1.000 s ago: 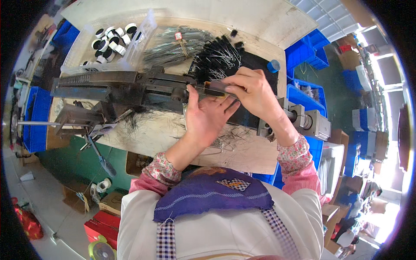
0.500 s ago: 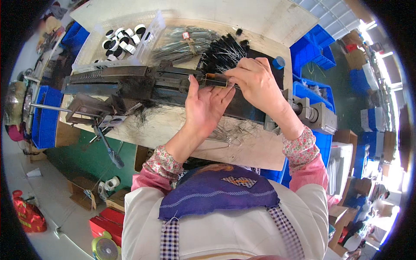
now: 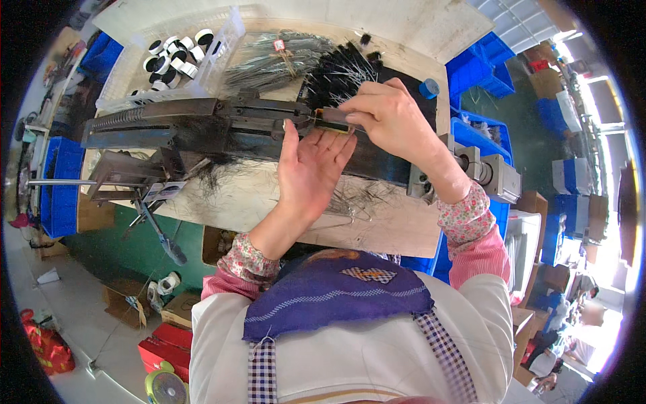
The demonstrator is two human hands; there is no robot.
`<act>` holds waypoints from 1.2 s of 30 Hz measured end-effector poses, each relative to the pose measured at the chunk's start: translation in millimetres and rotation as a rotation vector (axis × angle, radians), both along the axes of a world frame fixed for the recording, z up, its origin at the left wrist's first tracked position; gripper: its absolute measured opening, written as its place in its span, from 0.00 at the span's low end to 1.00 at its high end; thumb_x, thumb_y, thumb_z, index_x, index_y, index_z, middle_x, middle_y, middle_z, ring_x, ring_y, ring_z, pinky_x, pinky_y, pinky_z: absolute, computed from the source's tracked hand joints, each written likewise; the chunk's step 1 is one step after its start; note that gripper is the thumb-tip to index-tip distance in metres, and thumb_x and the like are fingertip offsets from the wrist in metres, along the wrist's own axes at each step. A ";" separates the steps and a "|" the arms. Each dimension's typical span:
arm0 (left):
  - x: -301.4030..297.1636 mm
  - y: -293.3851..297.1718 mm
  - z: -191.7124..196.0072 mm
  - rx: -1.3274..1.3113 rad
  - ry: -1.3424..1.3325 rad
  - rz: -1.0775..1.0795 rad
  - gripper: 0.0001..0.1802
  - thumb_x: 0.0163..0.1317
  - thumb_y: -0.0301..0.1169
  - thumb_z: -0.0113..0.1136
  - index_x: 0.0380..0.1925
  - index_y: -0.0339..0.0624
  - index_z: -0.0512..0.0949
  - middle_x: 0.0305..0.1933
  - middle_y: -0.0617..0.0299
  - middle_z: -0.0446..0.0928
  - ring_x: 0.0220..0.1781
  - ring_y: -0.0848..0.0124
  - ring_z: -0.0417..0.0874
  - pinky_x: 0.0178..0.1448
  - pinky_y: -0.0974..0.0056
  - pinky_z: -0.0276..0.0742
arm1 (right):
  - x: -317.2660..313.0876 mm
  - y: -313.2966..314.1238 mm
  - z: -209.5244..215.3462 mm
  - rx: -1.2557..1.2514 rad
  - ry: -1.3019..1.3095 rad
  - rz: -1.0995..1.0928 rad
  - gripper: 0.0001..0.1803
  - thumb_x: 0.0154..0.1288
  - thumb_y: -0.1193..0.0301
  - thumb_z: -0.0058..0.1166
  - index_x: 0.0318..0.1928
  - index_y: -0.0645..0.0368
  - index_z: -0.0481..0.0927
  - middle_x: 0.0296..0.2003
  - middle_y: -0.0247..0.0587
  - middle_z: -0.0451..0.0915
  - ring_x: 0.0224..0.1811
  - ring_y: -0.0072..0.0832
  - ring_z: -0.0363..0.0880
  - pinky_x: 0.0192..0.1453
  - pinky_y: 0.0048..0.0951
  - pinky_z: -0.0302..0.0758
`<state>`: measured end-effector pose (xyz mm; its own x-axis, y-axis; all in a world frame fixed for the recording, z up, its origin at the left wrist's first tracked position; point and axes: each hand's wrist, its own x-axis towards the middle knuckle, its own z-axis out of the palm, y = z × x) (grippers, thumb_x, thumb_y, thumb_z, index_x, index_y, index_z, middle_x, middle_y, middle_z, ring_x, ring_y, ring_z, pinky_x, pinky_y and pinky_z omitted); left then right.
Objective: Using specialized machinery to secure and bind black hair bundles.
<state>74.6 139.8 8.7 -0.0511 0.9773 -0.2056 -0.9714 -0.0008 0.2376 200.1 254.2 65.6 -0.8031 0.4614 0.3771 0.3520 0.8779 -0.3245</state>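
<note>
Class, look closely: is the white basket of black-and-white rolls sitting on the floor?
No, the white basket of rolls sits on the workbench, beyond the metal machine.

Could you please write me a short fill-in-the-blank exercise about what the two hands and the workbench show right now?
1. The right hand pinches a small dark piece against the long metal ____.
2. The left hand is held open with its ____ facing up.
3. The white basket at the far edge holds black and white ____.
4. The bins beside the workbench are ____ in colour.

Missing words: machine; palm; rolls; blue
</note>
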 end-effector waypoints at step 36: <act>39.8 -1.5 -37.2 -0.197 0.224 -0.033 0.16 0.66 0.39 0.55 0.46 0.38 0.71 0.51 0.54 0.72 0.59 0.60 0.71 0.69 0.57 0.63 | 100.0 -135.1 -115.9 -0.302 -0.291 -0.202 0.11 0.58 0.72 0.55 0.41 0.58 0.72 0.35 0.44 0.76 0.39 0.43 0.79 0.39 0.42 0.76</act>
